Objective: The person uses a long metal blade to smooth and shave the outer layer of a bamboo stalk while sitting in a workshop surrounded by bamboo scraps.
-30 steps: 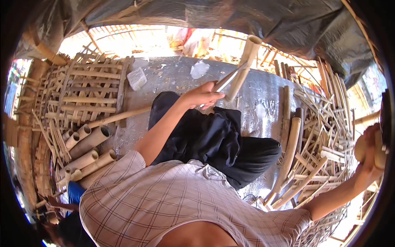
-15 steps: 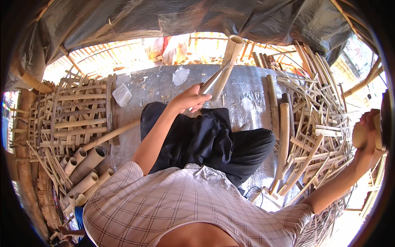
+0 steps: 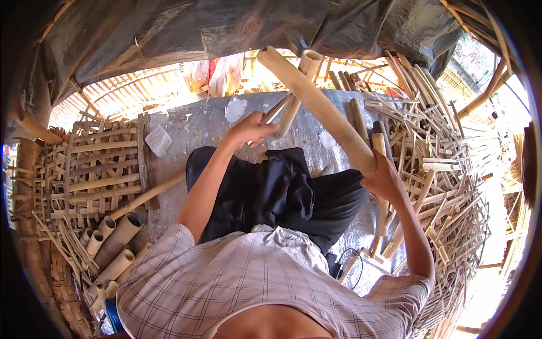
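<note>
My left hand (image 3: 249, 130) is closed round a knife (image 3: 275, 111), its blade pointing up and away to the right. The blade lies against or just beside a hollow bamboo tube (image 3: 289, 116) that stands upright in front of my folded legs; exact contact is not clear. My right hand (image 3: 385, 178) grips the near end of a thick bamboo club (image 3: 323, 110). This club slants up to the left and crosses in front of the upright tube in this view. Whether the two touch I cannot tell.
Beneath me is a grey sheet floor (image 3: 175, 127). To the left lie a slatted bamboo panel (image 3: 104, 164) and several cut bamboo tubes (image 3: 118, 234). A heap of bamboo strips (image 3: 446, 198) fills the right side. Dark plastic sheeting (image 3: 169, 34) hangs overhead.
My right hand has swung in from the far right with the bamboo club, bringing it across the upright tube. My left hand keeps its hold on the knife.
</note>
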A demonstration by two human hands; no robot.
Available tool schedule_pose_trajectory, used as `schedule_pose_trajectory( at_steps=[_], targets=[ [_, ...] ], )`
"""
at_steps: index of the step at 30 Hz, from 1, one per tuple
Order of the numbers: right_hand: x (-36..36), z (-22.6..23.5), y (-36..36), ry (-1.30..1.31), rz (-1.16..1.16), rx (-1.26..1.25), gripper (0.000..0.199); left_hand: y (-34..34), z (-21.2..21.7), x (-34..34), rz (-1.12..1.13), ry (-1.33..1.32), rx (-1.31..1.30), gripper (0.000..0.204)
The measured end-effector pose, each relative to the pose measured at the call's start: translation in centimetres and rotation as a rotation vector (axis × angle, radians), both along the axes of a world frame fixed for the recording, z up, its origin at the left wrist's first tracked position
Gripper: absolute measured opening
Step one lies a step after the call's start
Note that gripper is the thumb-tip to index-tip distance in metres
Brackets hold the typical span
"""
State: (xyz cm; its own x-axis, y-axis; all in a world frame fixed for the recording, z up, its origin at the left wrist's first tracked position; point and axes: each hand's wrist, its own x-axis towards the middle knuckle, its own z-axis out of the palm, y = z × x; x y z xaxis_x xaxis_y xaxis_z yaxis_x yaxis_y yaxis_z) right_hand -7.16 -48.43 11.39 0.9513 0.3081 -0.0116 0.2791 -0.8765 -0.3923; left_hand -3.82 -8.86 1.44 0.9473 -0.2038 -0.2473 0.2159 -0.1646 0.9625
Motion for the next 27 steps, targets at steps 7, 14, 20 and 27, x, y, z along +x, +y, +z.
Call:
schedule_pose_trajectory(
  at_steps=[7,14,20,27],
  targets=[
    [0.0,4.7,1.5,-0.174,-0.066,0.013,0.065,0.7,0.2,-0.2,0.027,0.025,-0.08,0.037],
    [-0.5,15.1,1.9,-0.585,-0.068,0.509,0.036,2.0,0.4,-0.9,0.042,0.044,-0.081,0.036],
    [3.4,5.3,2.8,-0.761,0.172,0.461,0.031,2.1,-0.4,-0.5,0.054,0.031,-0.067,0.038],
    [0.8,-0.5,5.1,-0.026,-0.099,0.011,0.05,0.7,-0.5,-0.9,0.008,-0.021,0.153,0.038]
  ],
)
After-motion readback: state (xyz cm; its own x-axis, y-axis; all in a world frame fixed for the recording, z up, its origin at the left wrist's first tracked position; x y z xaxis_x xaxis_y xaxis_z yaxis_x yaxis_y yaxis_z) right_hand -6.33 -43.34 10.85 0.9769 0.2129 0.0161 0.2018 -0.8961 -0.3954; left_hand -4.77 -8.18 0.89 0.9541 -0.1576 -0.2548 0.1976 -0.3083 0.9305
